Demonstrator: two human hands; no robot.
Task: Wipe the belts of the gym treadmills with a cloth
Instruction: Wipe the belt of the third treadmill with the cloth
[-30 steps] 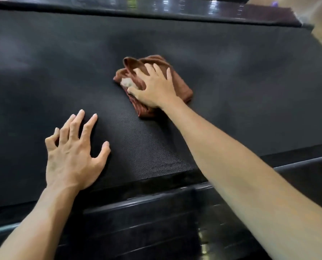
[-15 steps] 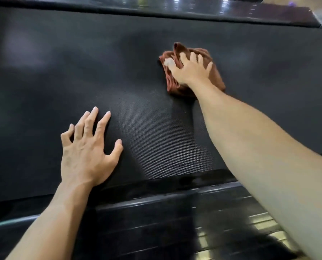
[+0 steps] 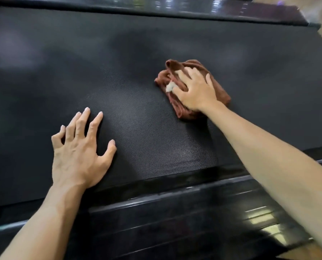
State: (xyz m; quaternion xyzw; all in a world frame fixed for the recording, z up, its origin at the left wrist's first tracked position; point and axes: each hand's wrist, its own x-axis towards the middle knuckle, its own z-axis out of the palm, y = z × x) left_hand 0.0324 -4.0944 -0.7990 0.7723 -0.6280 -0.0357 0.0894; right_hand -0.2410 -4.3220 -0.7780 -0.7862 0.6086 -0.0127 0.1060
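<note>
I'm partway through this belt (image 3: 137, 53), as far as I can judge: the cloth (image 3: 221, 93) sits out in the middle of it, right of centre, and nothing on the dark surface tells me plainly which strips have been wiped and which have not. The weave shows sharply only in the patch between my hands; the far and left stretches are soft and blurred, so I can't read them for dust or damp. I'd reckon a good deal of this belt is left, and any other treadmills are out of view. My right hand (image 3: 195, 91) lies palm-down on the bunched brown cloth, fingers spread and bent over its folds, pressing it onto the belt; a pale scrap, perhaps a label, shows by the thumb. That arm reaches forward nearly straight from the lower right. My left hand (image 3: 77, 152) is planted flat on the belt near its front edge, well apart from the cloth, fingers straight and fanned, thumb out, holding nothing; I take it as a brace. The glossy side rail (image 3: 175, 209) runs below both wrists, and another (image 3: 193, 10) lies across the top.
</note>
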